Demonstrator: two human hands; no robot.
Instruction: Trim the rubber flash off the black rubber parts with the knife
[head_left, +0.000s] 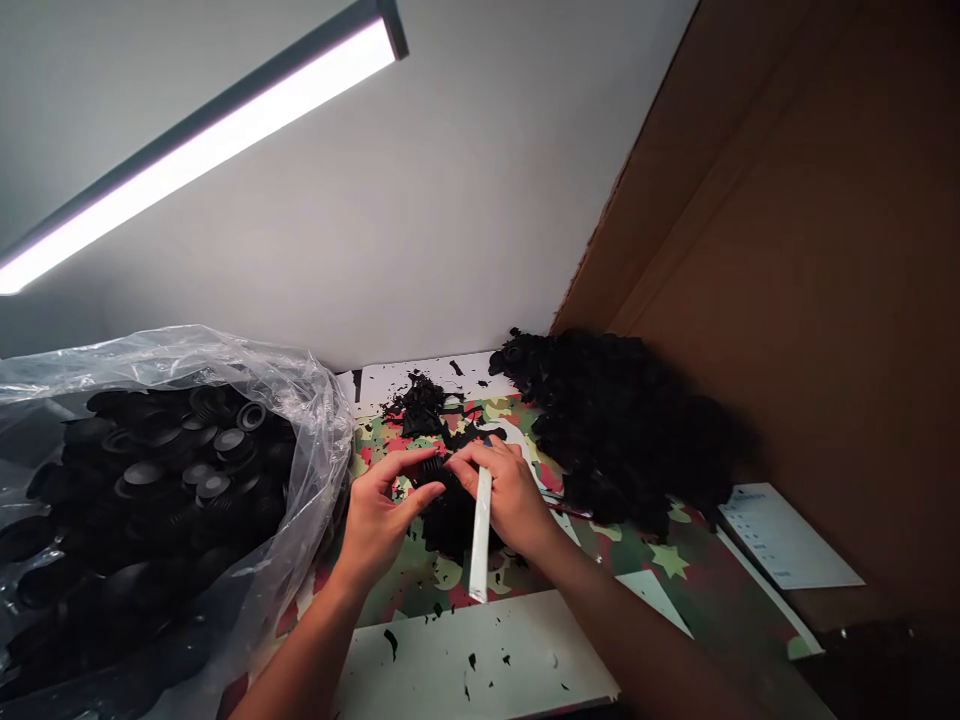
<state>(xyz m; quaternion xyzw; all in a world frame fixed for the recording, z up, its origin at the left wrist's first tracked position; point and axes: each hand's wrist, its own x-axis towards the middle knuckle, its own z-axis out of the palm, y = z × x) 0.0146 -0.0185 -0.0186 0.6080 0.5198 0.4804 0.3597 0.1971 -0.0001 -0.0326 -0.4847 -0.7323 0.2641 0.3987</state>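
Note:
My left hand (386, 505) is closed, thumb and fingers pinching a small black ribbed rubber piece (431, 468). My right hand (506, 490) is wrapped round a long white-handled tool (480, 550), whose handle slants toward me. The tool's working end is hidden behind the fingers, so its kind does not show. Both hands meet close together over a dark heap of black scraps (450, 525) on the camouflage-patterned mat (420, 580).
On the left stands a clear plastic bag (322, 420) full of black round ribbed rubber parts (214, 487). A large black pile (622, 430) lies at the right against a cardboard panel (787, 300). Black shavings (421, 405) lie at the back. A printed sheet (787, 535) is at the right.

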